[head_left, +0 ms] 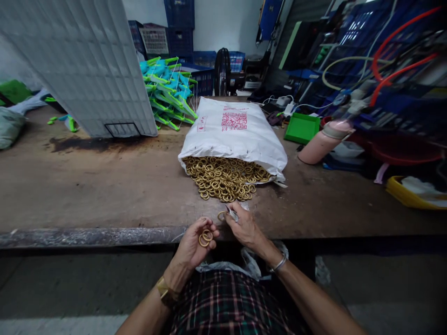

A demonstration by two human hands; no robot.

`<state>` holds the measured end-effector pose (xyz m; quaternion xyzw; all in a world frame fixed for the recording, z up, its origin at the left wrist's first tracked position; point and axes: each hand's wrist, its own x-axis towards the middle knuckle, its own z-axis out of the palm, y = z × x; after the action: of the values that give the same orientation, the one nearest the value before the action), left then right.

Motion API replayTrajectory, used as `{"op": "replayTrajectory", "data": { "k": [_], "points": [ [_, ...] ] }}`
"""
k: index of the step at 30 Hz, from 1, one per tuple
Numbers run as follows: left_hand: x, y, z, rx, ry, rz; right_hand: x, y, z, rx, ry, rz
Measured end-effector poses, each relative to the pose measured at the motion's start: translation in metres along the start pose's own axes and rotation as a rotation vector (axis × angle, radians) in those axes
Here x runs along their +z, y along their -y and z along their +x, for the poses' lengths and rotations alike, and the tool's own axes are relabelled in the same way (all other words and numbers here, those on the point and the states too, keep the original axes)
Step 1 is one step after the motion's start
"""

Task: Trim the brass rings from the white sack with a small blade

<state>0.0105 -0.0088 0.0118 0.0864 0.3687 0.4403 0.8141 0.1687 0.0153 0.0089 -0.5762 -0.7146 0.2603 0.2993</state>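
Observation:
Palm up above the table's front edge, my left hand (195,244) has its fingers curled round a couple of brass-coloured rings (206,237). Just right of it, my right hand (245,228) is closed in a pinch on a small tool (232,214) with a dark tip and a pale metallic body; its exact kind is unclear. One more ring (221,216) shows at those fingertips. Beyond both hands, a heap of rings (226,181) spills from the open mouth of a white sack (209,135), which lies on its side with red print on top.
The brown wooden table (104,190) carries a tall white ribbed panel (104,70) at left and green-and-blue plastic parts (169,93) behind. To the right are a green tray (302,128), a pink bottle (324,142) and a yellow basket (407,195). A black fan (222,72) stands behind the sack.

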Motion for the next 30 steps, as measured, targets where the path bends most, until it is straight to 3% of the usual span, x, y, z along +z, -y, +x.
{"op": "replayTrajectory", "data": {
  "k": [4,9,15,18,24,30],
  "points": [
    [0.003,0.005,0.001,0.104,-0.008,0.15,-0.002,0.007,-0.004,-0.035,-0.001,0.061],
    [0.005,0.009,0.002,0.135,0.062,0.257,0.0,0.012,-0.005,-0.017,0.044,0.108],
    [0.005,0.011,0.004,0.245,-0.061,0.516,0.0,0.018,-0.003,0.089,0.128,0.199],
    [0.006,0.01,0.003,0.304,-0.054,0.65,0.001,0.018,-0.003,0.089,0.141,0.173],
    [0.002,0.012,0.004,0.207,0.1,0.56,0.003,0.017,-0.002,0.113,0.133,0.202],
    [0.0,0.014,0.005,0.209,0.115,0.508,0.005,0.01,-0.001,0.132,0.092,0.297]
  ]
}}
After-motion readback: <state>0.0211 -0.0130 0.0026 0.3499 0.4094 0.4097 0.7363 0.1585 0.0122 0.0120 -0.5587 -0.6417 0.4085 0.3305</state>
